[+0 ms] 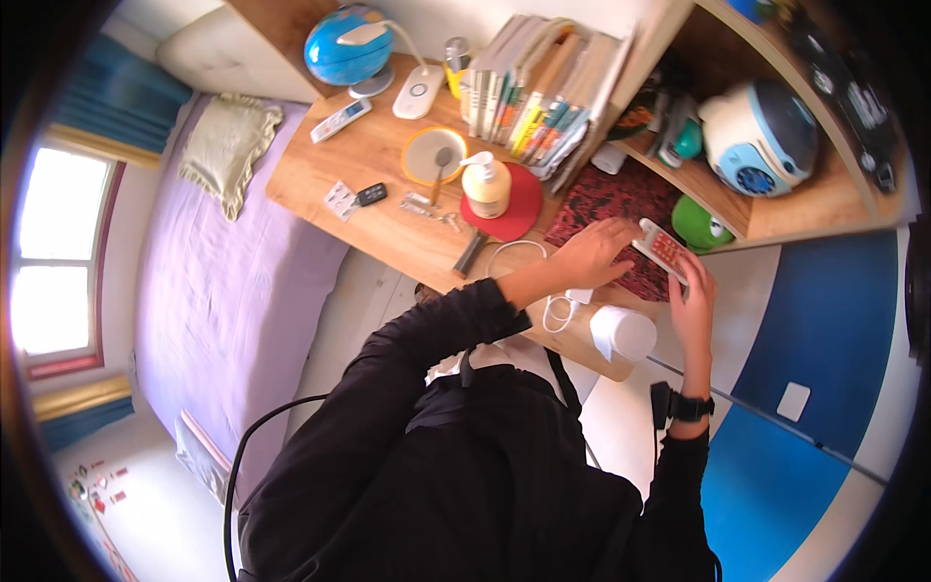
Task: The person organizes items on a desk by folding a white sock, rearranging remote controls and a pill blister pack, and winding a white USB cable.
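In my right hand [694, 284] is a small white handheld device [662, 251] with rows of orange-red buttons; whether it is a remote control or a calculator I cannot tell. My left hand [595, 251] reaches across with its thumb spread and its fingertips by the device's far end. Blur hides whether they touch it. Beneath both hands lies a red-and-black patterned mat [607, 200] on the wooden desk [385, 233]. A green round object with cartoon eyes [702, 224] sits just beyond the device.
Nearer me are a white paper roll [624, 333] and a charger cable [558, 313]. A pump bottle [486, 185] stands on a red mat [520, 200]. Behind are a bowl [434, 155], books [538, 94], a lamp [420, 91] and a globe [349, 45]. A shelf [793, 211] borders the right.
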Demonstrator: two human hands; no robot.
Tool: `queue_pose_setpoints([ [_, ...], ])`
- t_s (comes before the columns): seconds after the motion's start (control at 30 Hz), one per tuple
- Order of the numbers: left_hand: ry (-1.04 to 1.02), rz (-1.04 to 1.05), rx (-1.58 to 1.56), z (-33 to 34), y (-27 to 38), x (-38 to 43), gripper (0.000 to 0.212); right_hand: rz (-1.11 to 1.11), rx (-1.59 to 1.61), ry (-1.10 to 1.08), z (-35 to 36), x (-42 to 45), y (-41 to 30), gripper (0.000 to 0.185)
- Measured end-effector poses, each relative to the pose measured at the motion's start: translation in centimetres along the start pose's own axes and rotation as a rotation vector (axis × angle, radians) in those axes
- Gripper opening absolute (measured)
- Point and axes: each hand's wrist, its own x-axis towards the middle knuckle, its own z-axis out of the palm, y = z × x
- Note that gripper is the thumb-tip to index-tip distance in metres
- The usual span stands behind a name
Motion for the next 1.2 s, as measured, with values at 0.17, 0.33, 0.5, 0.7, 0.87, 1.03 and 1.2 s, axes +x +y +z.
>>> queue_pose_setpoints([
  [0.17, 0.053, -0.081, -0.137, -8.9, 1.6, -7.4, 0.019, 0.068, 0.386, -0.272, 2.0, 0.3, -10.2, 0.021],
  [0.33, 0.15, -0.371, -0.051, -16.8, -2.4, -16.3, 0.018, -0.05, 0.62, -0.665, 8.5, 3.4, -21.4, 0.022],
  [0.5, 0.26, -0.499, 0.116, -24.5, -8.5, -21.6, 0.023, -0.173, 0.307, -0.825, 16.5, 6.2, -28.6, 0.032],
  [0.7, 0.113, -0.677, 0.475, -27.4, -19.3, -26.2, 0.047, -0.033, 0.416, -0.806, 20.8, 7.4, -33.0, 0.036],
  [0.87, -0.028, -0.709, 0.632, -27.3, -22.8, -26.5, 0.049, 0.273, 0.484, -0.821, 20.8, 6.5, -32.8, 0.036],
  [1.03, -0.03, -0.63, 0.639, -27.9, -23.3, -26.2, 0.043, 0.358, 0.485, -0.729, 20.8, 5.1, -32.8, 0.035],
  [1.2, -0.015, -0.502, 0.405, -30.6, -19.3, -24.8, 0.037, 0.401, 0.546, -0.604, 20.7, 4.7, -33.5, 0.034],
])
